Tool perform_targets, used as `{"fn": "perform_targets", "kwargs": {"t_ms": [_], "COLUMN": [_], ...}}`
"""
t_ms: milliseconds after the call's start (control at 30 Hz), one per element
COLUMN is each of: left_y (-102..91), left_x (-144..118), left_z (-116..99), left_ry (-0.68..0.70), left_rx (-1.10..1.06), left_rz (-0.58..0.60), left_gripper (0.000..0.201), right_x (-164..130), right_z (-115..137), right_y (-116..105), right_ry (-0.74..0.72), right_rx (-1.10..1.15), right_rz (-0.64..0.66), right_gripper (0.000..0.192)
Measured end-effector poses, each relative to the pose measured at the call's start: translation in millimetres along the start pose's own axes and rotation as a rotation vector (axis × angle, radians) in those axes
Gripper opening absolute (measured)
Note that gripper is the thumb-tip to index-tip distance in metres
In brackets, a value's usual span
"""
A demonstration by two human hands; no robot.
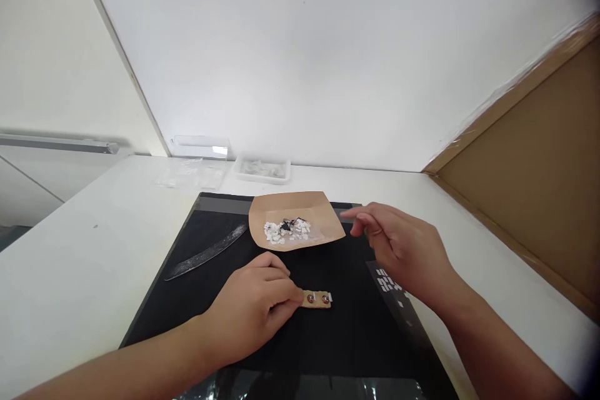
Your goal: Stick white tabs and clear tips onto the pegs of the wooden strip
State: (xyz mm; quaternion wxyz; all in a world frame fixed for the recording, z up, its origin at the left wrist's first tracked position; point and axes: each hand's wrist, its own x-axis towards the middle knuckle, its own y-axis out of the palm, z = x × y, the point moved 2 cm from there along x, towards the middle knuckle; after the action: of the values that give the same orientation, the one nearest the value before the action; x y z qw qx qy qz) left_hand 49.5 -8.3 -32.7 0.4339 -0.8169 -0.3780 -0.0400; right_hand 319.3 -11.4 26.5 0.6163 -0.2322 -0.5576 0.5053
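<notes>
My left hand (257, 300) pinches the left end of a small tan strip (318, 304) between thumb and fingertips, just above or on the black mat. Two shiny round metal pieces sit on the strip's bare end, with small white bits beside them. The rest of the strip is hidden under my fingers. Beyond it lies a brown paper tray (262, 209) with a heap of white scraps (276, 232) and some black shreds in it. My right hand (398, 240) hovers at the tray's right edge, index finger stretched out, the thumb apart from it; nothing shows between them.
The black mat (349, 344) covers the table's middle. On it lie a curved dark strip (206, 256) at left and a clear sheet with small white pieces (387, 282) at right. Behind stand a white plastic box (262, 178) and clear bags (187, 173). A brown-framed panel (525, 119) stands right.
</notes>
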Motion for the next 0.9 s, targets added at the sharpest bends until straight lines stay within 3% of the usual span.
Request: {"fn": "perform_targets", "kwargs": {"t_ms": [100,267,333,400,500,633,700,900], "left_y": [-0.4,-1.2,-1.2,-1.1,-2.2,-5.7,-7.3,-7.4], "left_x": [0,-2,-2,-3,-4,-4,-4,-3], "left_z": [0,0,1,2,2,1,-1,0], "left_ry": [0.053,0.077,0.065,0.035,-0.049,-0.083,-0.077,-0.094], "left_rx": [0.007,0.021,0.020,0.005,-0.017,-0.020,-0.025,-0.054], "left_rz": [0.005,-0.010,-0.028,-0.029,-0.024,-0.028,-0.033,-0.013], "left_gripper": [0.019,0.014,0.012,0.011,0.007,0.020,0.022,0.024], "right_x": [1,1,2,4,5,-2,-7,-20], "right_z": [-6,-15,-22,-33,-54,-81,-91,-96], "right_y": [-3,-13,-17,-20,-21,-18,-16,-8], "right_ry": [0.090,0.186,0.191,0.227,0.252,0.311,0.345,0.491], "right_rx": [0.022,0.144,0.154,0.081,-0.022,0.037,0.079,0.047], "right_rz": [-0.031,-0.234,-0.219,-0.103,0.212,0.544,0.620,0.742], "right_gripper": [0.040,0.044,0.041,0.044,0.045,0.042,0.033,0.067]}}
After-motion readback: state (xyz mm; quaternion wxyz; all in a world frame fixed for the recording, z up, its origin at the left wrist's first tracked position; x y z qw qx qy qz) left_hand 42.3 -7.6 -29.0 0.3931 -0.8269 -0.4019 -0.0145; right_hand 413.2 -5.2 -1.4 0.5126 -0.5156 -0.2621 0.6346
